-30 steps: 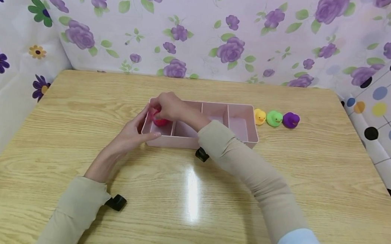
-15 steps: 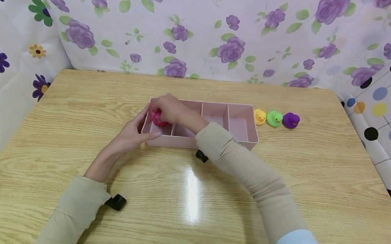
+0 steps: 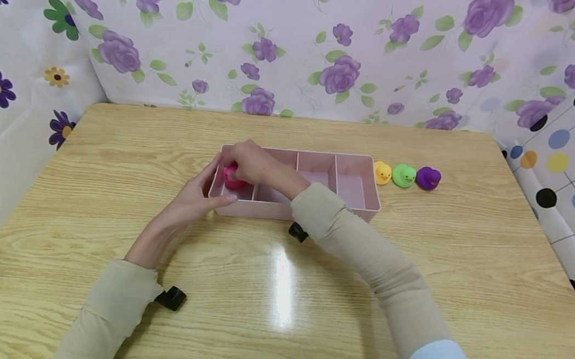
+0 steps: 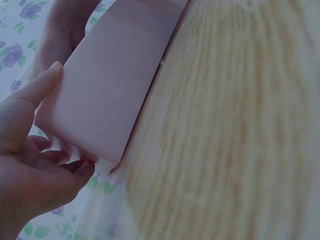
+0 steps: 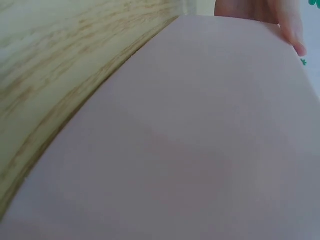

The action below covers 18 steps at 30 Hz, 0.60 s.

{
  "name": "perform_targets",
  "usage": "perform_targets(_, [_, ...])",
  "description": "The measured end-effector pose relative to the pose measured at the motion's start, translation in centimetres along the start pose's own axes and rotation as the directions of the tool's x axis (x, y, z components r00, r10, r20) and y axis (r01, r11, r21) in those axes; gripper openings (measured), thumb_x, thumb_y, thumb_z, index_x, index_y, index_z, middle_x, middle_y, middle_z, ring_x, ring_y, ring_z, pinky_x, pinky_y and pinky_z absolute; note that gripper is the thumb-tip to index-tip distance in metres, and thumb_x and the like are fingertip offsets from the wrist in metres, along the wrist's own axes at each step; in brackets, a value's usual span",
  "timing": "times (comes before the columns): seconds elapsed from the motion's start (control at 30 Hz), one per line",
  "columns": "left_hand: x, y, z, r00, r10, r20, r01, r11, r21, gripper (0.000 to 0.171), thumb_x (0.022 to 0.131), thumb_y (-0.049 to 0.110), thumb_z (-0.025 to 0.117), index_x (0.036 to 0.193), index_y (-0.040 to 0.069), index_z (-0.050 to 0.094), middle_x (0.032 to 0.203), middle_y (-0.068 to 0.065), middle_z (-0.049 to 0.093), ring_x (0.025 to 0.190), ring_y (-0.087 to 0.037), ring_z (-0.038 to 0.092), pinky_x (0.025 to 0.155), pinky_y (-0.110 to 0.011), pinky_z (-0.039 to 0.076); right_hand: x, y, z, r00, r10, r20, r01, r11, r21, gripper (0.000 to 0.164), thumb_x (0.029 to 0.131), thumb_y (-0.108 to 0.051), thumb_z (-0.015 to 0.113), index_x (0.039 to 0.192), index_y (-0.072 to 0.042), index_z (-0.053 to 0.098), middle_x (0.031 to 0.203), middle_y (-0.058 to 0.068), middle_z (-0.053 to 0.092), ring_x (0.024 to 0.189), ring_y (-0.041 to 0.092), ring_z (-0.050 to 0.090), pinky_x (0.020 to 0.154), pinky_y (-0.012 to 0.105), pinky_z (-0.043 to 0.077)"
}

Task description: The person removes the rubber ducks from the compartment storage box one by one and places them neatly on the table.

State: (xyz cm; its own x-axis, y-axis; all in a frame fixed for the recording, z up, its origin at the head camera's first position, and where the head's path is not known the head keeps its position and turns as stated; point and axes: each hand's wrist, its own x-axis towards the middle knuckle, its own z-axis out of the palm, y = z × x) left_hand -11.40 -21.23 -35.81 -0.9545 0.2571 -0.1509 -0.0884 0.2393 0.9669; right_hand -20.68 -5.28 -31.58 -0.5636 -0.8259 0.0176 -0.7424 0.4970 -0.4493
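A pink divided box (image 3: 275,211) sits on the table in the head view. In its leftmost compartment is a pink toy duck (image 3: 233,180), partly covered by my right hand (image 3: 251,159), whose fingers pinch it from above. My left hand (image 3: 187,200) grips the box's left end, thumb at the front rim and fingers along the end wall. The left wrist view shows this left hand (image 4: 35,165) against the box wall (image 4: 110,85). Only the outer side of the box (image 5: 200,125) fills most of the right wrist view; the right fingers are out of sight there.
Yellow (image 3: 382,173), green (image 3: 404,176) and purple (image 3: 428,178) toy ducks stand in a row beyond the box's right end. The wooden table (image 3: 281,289) meets a flowered cloth (image 3: 295,48) at its back edge. Dividers split the box into several compartments.
My right hand has shifted very slightly over the leftmost compartment, and the pink toy duck has turned a little under its fingers. The left hand and the box stay in place.
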Motion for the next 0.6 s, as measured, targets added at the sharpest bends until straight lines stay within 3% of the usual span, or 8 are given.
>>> perform_targets(0.3, [0.0, 0.0, 0.0, 1.0, 0.018, 0.017, -0.018, 1.0, 0.006, 0.093, 0.091, 0.017, 0.069, 0.156, 0.028, 0.002, 0.16, 0.005, 0.0, 0.144, -0.015, 0.003, 0.116, -0.039, 0.012, -0.4, -0.4, -0.1, 1.0, 0.017, 0.001, -0.017, 0.999, 0.052, 0.024, 0.083, 0.012, 0.057, 0.095, -0.002, 0.073, 0.08, 0.001, 0.05, 0.073, 0.015, 0.046, 0.061, 0.018, 0.035])
perform_targets(0.6, [0.1, -0.2, 0.1, 0.999, 0.046, 0.013, -0.046, 0.999, -0.019, 0.093, 0.091, 0.01, 0.068, 0.156, 0.027, 0.004, 0.161, 0.004, 0.004, 0.145, -0.016, 0.006, 0.116, -0.04, 0.011, -1.0, -0.3, -1.1, 1.0, -0.007, -0.002, 0.007, 0.997, 0.075, 0.033, 0.081, 0.014, 0.056, 0.104, -0.002, 0.074, 0.079, 0.005, 0.058, 0.073, 0.014, 0.046, 0.064, 0.019, 0.035])
